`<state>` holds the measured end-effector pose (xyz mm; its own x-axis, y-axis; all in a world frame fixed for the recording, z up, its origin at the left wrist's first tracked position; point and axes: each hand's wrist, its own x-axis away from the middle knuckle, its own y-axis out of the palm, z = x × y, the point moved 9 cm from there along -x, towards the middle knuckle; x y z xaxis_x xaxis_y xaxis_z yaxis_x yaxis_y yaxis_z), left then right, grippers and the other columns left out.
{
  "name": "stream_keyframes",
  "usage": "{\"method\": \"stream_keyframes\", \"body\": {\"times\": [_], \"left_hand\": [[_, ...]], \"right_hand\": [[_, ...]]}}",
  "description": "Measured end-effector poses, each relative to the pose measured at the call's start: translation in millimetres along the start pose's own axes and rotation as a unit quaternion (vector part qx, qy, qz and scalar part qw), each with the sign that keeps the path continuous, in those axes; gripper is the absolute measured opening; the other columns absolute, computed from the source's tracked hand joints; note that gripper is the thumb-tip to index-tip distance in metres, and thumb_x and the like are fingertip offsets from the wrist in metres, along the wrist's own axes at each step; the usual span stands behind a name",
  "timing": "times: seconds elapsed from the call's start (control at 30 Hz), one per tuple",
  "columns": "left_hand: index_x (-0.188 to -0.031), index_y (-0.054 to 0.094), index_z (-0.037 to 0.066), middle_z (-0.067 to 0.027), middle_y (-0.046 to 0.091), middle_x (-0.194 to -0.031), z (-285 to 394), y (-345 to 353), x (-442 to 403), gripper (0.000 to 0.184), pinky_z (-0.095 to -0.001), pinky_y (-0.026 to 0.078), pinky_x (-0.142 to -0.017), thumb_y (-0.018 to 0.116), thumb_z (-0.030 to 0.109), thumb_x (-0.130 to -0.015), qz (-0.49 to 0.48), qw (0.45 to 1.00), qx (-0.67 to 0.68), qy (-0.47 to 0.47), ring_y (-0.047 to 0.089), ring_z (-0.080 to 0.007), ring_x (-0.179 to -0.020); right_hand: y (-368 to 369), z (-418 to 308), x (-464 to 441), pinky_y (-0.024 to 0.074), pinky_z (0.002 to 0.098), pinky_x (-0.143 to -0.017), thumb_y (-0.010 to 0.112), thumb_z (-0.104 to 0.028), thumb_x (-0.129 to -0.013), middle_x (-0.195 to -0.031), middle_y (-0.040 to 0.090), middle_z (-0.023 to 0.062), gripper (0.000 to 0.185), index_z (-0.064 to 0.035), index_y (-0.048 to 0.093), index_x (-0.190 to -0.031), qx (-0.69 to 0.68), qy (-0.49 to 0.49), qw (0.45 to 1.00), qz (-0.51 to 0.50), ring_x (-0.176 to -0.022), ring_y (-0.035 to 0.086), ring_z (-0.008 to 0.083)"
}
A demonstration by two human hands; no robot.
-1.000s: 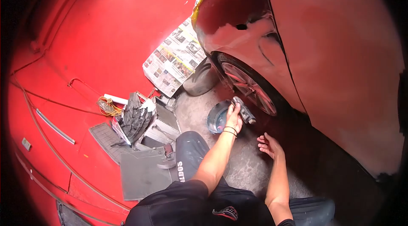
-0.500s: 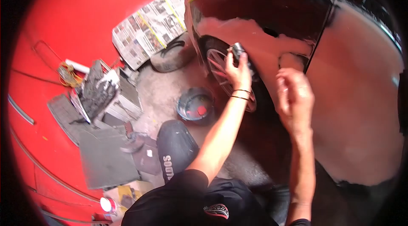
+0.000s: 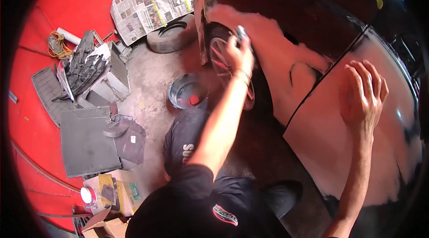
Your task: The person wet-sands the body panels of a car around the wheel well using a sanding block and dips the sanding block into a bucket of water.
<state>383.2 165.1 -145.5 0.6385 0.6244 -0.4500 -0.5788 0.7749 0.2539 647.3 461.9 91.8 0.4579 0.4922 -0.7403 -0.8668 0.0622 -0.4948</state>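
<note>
My left hand (image 3: pixel 241 57) is closed around a small silver-and-dark object (image 3: pixel 241 33), perhaps a can, much of it hidden by the fingers. It is in front of the wheel arch, close to the car wheel (image 3: pixel 219 54) and the front fender (image 3: pixel 263 43), which has patches of dull pinkish coating over black. Fingers a little apart, my right hand (image 3: pixel 365 92) is over the car door (image 3: pixel 326 144), coated in the same dull pinkish layer. Whether its palm touches the panel I cannot tell. Nothing shows in it.
A dark bucket (image 3: pixel 172 92) with something red inside stands by my knee. Behind it lies a loose tyre (image 3: pixel 167 39) beside newspaper masking (image 3: pixel 149 3). At left are black plastic parts (image 3: pixel 82 70), a flat dark panel (image 3: pixel 87 142) and a cardboard box (image 3: pixel 129 189).
My right hand has moved right, from near the door gap onto the door area, and its fingers have spread. My left hand, still holding the object, appears slightly higher and further left. The view has shifted.
</note>
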Motion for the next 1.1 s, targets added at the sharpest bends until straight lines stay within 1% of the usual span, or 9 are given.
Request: {"method": "stream_keyframes", "body": {"times": [0.13, 0.2, 0.33, 0.4, 0.5, 0.6, 0.8, 0.97, 1.1], "left_hand": [[-0.118, 0.07, 0.001, -0.0194, 0.074, -0.116, 45, -12, 90, 0.032, -0.0492, 0.054, -0.099, 0.086, 0.014, -0.093, 0.005, 0.99, -0.038, 0.139, 0.07, -0.0396, -0.112], [-0.118, 0.07, -0.002, -0.0178, 0.074, -0.119, 35, -8, 39, 0.033, -0.0442, 0.052, -0.106, 0.083, 0.021, -0.1, -0.019, 0.986, -0.083, 0.144, 0.069, -0.0295, -0.115], [-0.11, 0.071, -0.003, -0.0117, 0.076, -0.095, 10, -13, -76, 0.025, -0.0407, 0.056, -0.083, 0.082, 0.016, -0.097, 0.037, 0.997, -0.047, 0.055, 0.067, -0.0221, -0.084], [-0.115, 0.071, -0.003, -0.0191, 0.076, -0.108, 19, -5, -39, 0.024, -0.0472, 0.054, -0.098, 0.081, 0.011, -0.097, -0.033, 0.997, -0.06, 0.035, 0.072, -0.0362, -0.108], [-0.142, 0.071, 0.002, -0.0209, 0.067, -0.139, 60, -4, 87, 0.044, -0.0501, 0.049, -0.116, 0.081, 0.007, -0.099, -0.034, 0.981, -0.054, 0.183, 0.061, -0.0386, -0.136], [-0.15, 0.069, 0.006, -0.0219, 0.058, -0.154, 42, -2, 111, 0.052, -0.0501, 0.046, -0.122, 0.078, 0.0, -0.099, -0.084, 0.982, -0.033, 0.167, 0.056, -0.0418, -0.143], [-0.148, 0.068, -0.001, -0.0213, 0.062, -0.146, 47, 12, -31, 0.041, -0.0492, 0.043, -0.12, 0.07, 0.016, -0.11, -0.008, 0.976, -0.038, 0.212, 0.057, -0.0377, -0.138], [-0.156, 0.063, 0.002, -0.025, 0.058, -0.153, 26, -7, 113, 0.051, -0.0563, 0.038, -0.126, 0.073, 0.013, -0.106, -0.072, 0.976, -0.082, 0.189, 0.05, -0.0457, -0.149], [-0.153, 0.061, 0.001, -0.0241, 0.06, -0.147, 17, -1, 59, 0.049, -0.0528, 0.04, -0.123, 0.071, 0.013, -0.107, -0.038, 0.984, -0.014, 0.175, 0.054, -0.0428, -0.141]], "right_hand": [[7, -1, 4, 0.0417, 0.0473, -0.123, 0.089, -0.011, -0.081, -0.141, 0.074, 0.002, 0.05, -0.014, 0.076, -0.129, 0.024, 0.015, 0.999, -0.023, -0.146, 0.062, 0.0263], [9, -2, 3, 0.0411, 0.0476, -0.124, 0.088, -0.012, -0.081, -0.142, 0.073, 0.002, 0.049, -0.0137, 0.077, -0.129, 0.031, 0.015, 0.999, -0.027, -0.146, 0.061, 0.0263], [11, -4, 1, 0.0406, 0.0472, -0.124, 0.086, -0.014, -0.085, -0.144, 0.072, 0.0021, 0.043, -0.0134, 0.078, -0.128, 0.048, 0.02, 0.998, -0.034, -0.147, 0.061, 0.0263], [13, -3, 3, 0.0403, 0.0465, -0.125, 0.086, -0.015, -0.087, -0.145, 0.071, 0.0022, 0.04, -0.0135, 0.078, -0.127, 0.053, 0.021, 0.998, -0.029, -0.147, 0.061, 0.0263], [13, -3, 3, 0.0403, 0.0458, -0.124, 0.086, -0.017, -0.089, -0.144, 0.072, 0.0027, 0.039, -0.0129, 0.078, -0.127, 0.064, 0.015, 0.997, -0.03, -0.146, 0.061, 0.0261], [16, -3, 6, 0.0407, 0.0456, -0.124, 0.085, -0.017, -0.089, -0.144, 0.072, 0.0027, 0.038, -0.0118, 0.078, -0.126, 0.079, 0.006, 0.997, -0.019, -0.146, 0.061, 0.026], [17, -7, 0, 0.0408, 0.0449, -0.125, 0.085, -0.015, -0.09, -0.143, 0.074, 0.0017, 0.033, -0.0118, 0.08, -0.122, 0.086, 0.014, 0.996, -0.032, -0.145, 0.063, 0.0258], [19, -9, 0, 0.0421, 0.0444, -0.124, 0.085, -0.015, -0.091, -0.141, 0.075, 0.0019, 0.03, -0.0116, 0.08, -0.121, 0.111, -0.003, 0.994, -0.022, -0.143, 0.065, 0.0264], [21, -9, -1, 0.0425, 0.045, -0.124, 0.084, -0.018, -0.094, -0.141, 0.075, 0.0022, 0.029, -0.0114, 0.08, -0.123, 0.114, -0.001, 0.993, -0.027, -0.143, 0.065, 0.027]]}}
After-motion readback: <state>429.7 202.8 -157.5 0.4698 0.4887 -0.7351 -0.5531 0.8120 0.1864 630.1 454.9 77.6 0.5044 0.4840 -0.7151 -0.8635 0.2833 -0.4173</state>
